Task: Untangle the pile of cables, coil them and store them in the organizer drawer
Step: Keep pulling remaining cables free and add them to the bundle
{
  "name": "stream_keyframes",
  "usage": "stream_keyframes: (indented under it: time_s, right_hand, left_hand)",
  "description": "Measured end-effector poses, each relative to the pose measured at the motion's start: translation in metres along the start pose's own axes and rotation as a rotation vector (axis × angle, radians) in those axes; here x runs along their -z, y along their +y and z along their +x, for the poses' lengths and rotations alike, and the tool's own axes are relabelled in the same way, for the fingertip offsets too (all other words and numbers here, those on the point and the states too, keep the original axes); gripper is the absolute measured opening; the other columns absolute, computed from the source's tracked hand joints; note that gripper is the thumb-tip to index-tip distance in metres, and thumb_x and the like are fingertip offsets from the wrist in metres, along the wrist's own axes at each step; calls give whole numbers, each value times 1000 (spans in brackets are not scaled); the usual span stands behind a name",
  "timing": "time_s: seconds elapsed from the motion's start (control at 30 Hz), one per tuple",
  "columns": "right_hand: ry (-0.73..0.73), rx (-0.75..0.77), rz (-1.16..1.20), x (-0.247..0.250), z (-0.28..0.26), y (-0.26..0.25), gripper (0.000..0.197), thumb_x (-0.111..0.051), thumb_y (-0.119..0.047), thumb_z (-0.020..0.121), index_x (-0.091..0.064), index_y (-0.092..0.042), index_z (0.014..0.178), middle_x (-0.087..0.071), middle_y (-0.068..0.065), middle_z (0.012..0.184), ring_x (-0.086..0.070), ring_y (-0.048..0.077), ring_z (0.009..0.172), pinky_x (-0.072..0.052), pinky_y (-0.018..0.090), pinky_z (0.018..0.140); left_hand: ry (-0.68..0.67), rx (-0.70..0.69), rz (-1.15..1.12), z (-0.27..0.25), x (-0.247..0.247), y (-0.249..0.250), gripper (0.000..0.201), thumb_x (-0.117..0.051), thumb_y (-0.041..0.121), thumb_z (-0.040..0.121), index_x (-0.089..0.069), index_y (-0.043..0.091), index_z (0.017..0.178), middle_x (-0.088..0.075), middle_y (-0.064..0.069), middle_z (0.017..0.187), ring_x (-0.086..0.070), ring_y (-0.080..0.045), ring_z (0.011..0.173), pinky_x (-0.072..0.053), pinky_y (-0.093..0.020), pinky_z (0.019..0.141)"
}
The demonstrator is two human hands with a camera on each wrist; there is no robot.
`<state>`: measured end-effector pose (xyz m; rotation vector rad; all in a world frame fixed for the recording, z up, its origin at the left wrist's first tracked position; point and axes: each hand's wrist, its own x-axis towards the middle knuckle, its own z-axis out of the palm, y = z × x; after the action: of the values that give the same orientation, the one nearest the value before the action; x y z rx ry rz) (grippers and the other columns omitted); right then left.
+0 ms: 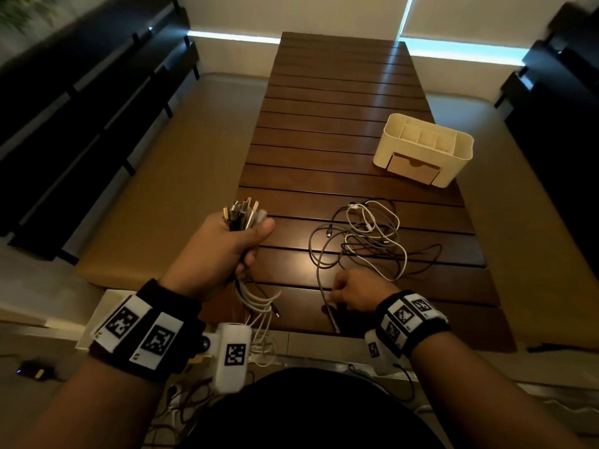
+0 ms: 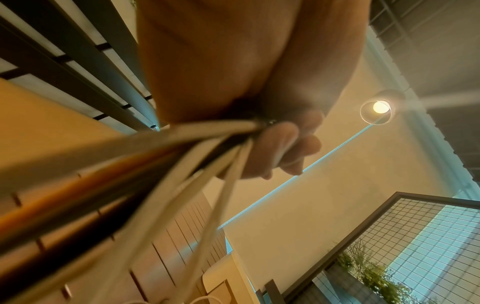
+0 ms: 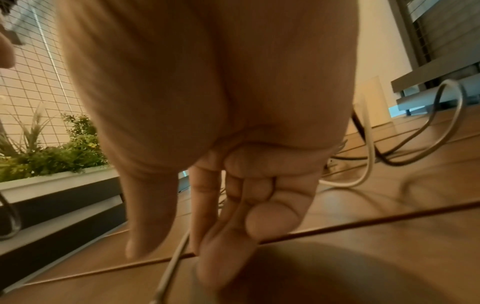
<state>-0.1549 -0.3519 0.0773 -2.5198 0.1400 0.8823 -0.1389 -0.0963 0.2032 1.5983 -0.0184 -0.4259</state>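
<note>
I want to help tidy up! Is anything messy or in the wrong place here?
Yes. A pile of cables lies tangled on the table, not coiled. More cable ends dangle over the near edge below the left hand, which grips a bundle of plugs. The organizer drawer is shut. Nothing looks broken or spilled.

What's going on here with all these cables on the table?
A person is sorting a tangle of cables. Their left hand grips a bundle of cable ends, plugs pointing up. Their right hand pinches a single grey cable near the table's front edge. A loose tangle lies on the table beyond it. The cream organizer stands farther back, its drawer closed, so nothing is visibly stored yet.
</note>
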Motion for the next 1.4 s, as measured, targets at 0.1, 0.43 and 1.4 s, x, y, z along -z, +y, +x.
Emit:
stream_keyframes:
  time_s: [0.1, 0.43, 1.4]
  right_hand:
    - [53, 16, -35, -4, 3, -7, 34, -64, -61, 86, -67, -28, 93, -68, -5, 92, -65, 13, 86, -57, 40, 84]
    - [-243, 106, -61, 15, -6, -22, 4, -70, -23, 86, -75, -24, 86, -74, -4, 86, -71, 16, 84, -59, 33, 77]
    - [288, 307, 75, 150, -11, 48, 18, -60, -28, 98, -68, -31, 114, -66, -6, 110, -66, 9, 89, -58, 32, 83]
  left_hand:
    - [-4, -7, -9, 1, -5, -3, 13, -64, 26, 94, -58, 19, 85, -45, -1, 50, -36, -11, 38, -33, -22, 39]
    - [-10, -11, -11, 10, -29, -3, 8, -62, 21, 97, -58, 16, 94, -45, -1, 51, -36, -11, 39, -36, -22, 39]
    - [334, 6, -96, 17, -104, -8, 16, -67, 20, 92, -58, 20, 80, -43, 1, 51, -37, -8, 37, -35, -22, 40]
